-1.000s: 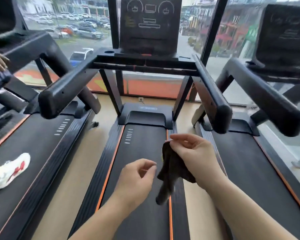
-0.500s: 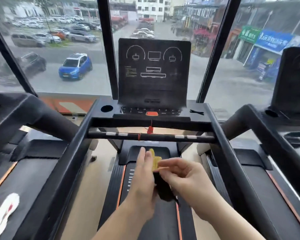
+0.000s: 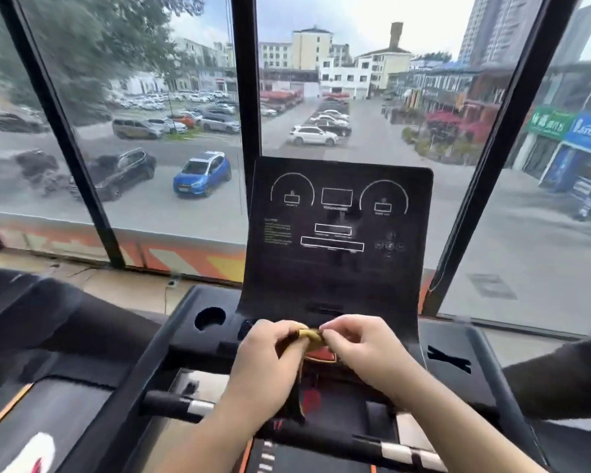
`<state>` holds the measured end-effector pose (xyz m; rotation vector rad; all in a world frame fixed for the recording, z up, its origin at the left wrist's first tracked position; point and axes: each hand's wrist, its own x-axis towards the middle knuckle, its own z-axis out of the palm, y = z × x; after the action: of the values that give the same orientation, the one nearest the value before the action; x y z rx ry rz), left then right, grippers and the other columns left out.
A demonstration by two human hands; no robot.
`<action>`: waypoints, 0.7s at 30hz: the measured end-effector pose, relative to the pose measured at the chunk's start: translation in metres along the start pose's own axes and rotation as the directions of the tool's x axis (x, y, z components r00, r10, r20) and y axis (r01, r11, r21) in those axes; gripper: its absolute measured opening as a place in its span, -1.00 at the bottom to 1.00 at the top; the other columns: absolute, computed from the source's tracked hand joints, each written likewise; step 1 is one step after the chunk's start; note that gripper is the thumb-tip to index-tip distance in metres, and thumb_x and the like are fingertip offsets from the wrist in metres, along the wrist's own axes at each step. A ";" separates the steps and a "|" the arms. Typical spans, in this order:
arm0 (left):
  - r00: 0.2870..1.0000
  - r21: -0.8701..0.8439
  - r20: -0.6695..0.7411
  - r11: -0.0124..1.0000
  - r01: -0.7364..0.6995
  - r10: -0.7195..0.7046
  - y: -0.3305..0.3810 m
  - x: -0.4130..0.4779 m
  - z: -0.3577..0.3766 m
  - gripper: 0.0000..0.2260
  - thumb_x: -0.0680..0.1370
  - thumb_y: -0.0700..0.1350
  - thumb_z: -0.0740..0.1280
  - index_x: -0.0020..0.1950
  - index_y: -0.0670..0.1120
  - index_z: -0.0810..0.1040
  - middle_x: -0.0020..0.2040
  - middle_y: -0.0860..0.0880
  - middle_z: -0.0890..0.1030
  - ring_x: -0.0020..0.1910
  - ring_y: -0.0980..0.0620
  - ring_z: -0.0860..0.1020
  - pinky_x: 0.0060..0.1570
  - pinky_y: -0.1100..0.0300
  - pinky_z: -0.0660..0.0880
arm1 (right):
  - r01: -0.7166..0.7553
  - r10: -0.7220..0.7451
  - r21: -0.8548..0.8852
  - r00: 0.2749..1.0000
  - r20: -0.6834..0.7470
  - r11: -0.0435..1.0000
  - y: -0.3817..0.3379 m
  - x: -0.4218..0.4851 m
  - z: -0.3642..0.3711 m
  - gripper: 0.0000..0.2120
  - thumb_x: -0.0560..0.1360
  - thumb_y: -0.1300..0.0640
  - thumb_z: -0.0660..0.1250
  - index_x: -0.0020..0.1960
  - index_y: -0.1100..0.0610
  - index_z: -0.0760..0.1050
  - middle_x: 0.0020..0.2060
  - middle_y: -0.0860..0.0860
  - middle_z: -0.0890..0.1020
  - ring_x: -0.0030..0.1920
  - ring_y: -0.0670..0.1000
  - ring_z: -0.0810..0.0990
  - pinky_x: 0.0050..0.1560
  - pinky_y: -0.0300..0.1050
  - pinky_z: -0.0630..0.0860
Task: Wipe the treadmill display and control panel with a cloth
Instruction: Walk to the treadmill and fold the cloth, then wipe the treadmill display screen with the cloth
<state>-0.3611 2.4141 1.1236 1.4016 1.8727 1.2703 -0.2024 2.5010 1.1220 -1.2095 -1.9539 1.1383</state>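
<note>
The treadmill display (image 3: 338, 233) is a tall black panel with white dial outlines, standing upright ahead of me. Below it the control panel (image 3: 458, 343) is mostly hidden behind my hands. My left hand (image 3: 267, 356) and my right hand (image 3: 362, 346) meet just in front of the display's lower edge. Both pinch a small cloth (image 3: 310, 336), yellow on top with a dark part hanging down between the wrists. A red stop button (image 3: 321, 355) shows under the cloth.
A round cup holder (image 3: 210, 318) sits left of my hands. A black crossbar with white bands (image 3: 185, 406) runs below my wrists. Thick black handrails (image 3: 65, 322) flank both sides. Glass windows with black frames (image 3: 249, 97) stand behind the display.
My view has tilted up from the belt to the display. Both hands rose with the cloth from above the belt to the console's lower edge, and now both hold it.
</note>
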 end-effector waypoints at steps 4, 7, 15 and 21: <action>0.987 -0.334 -0.075 0.937 0.106 -0.139 -0.006 0.076 -0.012 -0.83 0.68 -0.15 0.32 0.01 0.03 0.69 -0.21 -0.09 0.74 -0.28 -0.22 0.68 -0.30 -0.18 0.68 | -0.044 0.049 0.111 0.998 -0.041 0.993 -0.001 0.084 -0.007 -0.87 0.58 0.17 0.38 0.00 0.02 0.71 -0.14 0.07 0.77 -0.14 0.05 0.74 -0.05 0.00 0.67; 0.981 -0.426 -0.124 0.901 0.081 -0.147 -0.012 0.135 -0.023 -0.81 0.71 -0.16 0.26 0.03 -0.01 0.66 -0.21 -0.14 0.73 -0.33 -0.29 0.68 -0.39 -0.28 0.64 | 0.028 -0.017 0.067 0.987 -0.163 0.997 -0.008 0.149 -0.012 -0.87 0.58 0.18 0.40 0.04 0.02 0.70 -0.17 -0.02 0.76 -0.11 -0.05 0.72 0.01 -0.14 0.66; 0.861 0.011 -0.352 0.922 -0.388 0.367 -0.012 0.333 -0.044 -0.85 0.62 -0.14 0.40 0.11 0.09 0.66 -0.04 0.08 0.66 -0.02 0.10 0.65 0.05 0.16 0.60 | 0.238 -0.438 -0.513 0.843 -0.313 0.825 -0.053 0.322 -0.044 -0.82 0.58 0.15 0.37 0.12 0.01 0.69 0.19 -0.17 0.61 0.26 -0.09 0.52 0.25 -0.13 0.50; 0.824 0.492 -0.170 0.771 -0.405 0.541 -0.050 0.417 -0.016 -0.70 0.64 0.00 0.34 0.37 0.04 0.61 0.48 -0.08 0.49 0.47 -0.14 0.35 0.48 -0.11 0.31 | 0.160 -0.431 -0.628 0.849 -0.305 0.761 -0.050 0.393 -0.055 -0.58 0.63 0.24 0.20 0.47 0.08 0.49 0.47 0.01 0.50 0.54 0.04 0.33 0.61 -0.01 0.14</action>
<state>-0.5493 2.7893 1.1492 2.1442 2.1878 1.4145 -0.3476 2.8642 1.2046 -1.2290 -2.0856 0.0486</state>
